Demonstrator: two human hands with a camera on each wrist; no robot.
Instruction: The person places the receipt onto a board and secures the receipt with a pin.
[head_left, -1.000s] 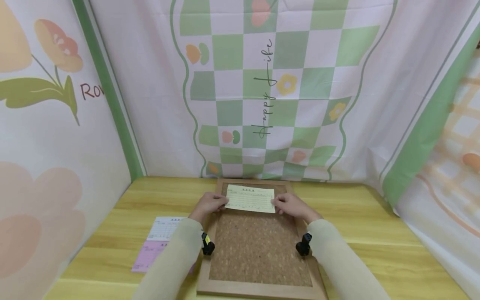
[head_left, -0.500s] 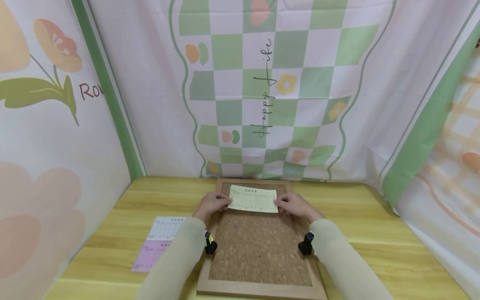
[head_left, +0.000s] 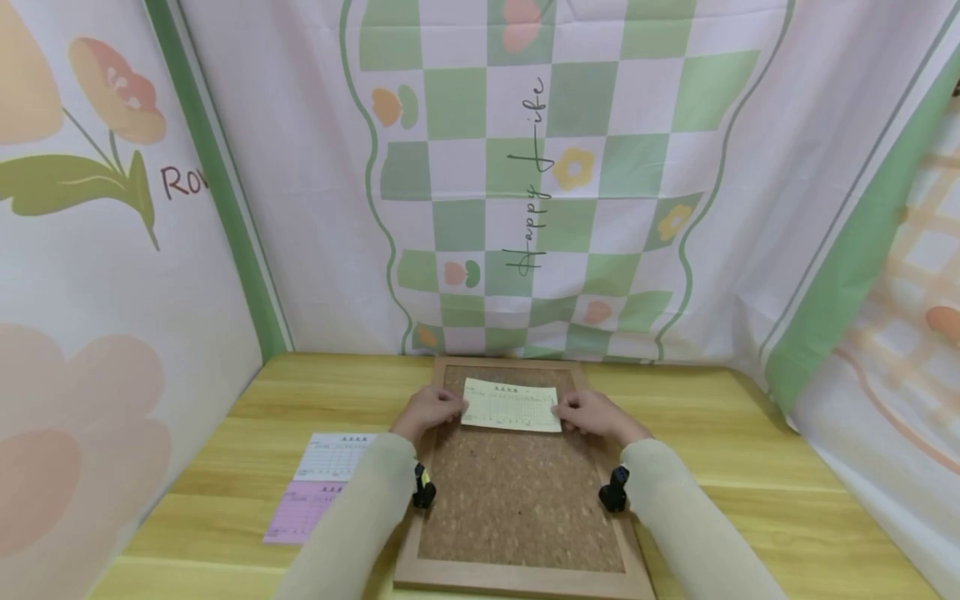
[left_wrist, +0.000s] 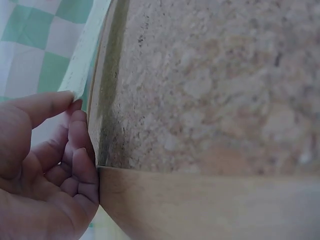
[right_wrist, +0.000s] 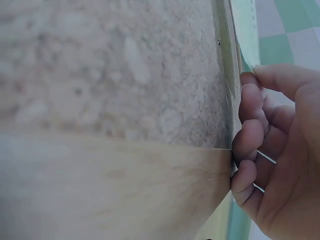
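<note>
A pale yellow printed form slip spans the upper part of a wood-framed cork board. Its left edge is pinched between the thumb and forefinger of my left hand. On the opposite edge, my right hand pinches the paper the same way. In the left wrist view, the slip rises at an angle off the cork from the left hand's fingertips. The right wrist view has the slip's corner at the right hand, whose other fingers curl beside the wooden frame.
Left of the board, a white form slip and a pink one lie on the wooden table, partly covered by the left sleeve. A printed curtain hangs right behind the board.
Both hands have shifted slightly right with the yellow slip, then a little toward the front of the board. The pink and white slips stay put.
</note>
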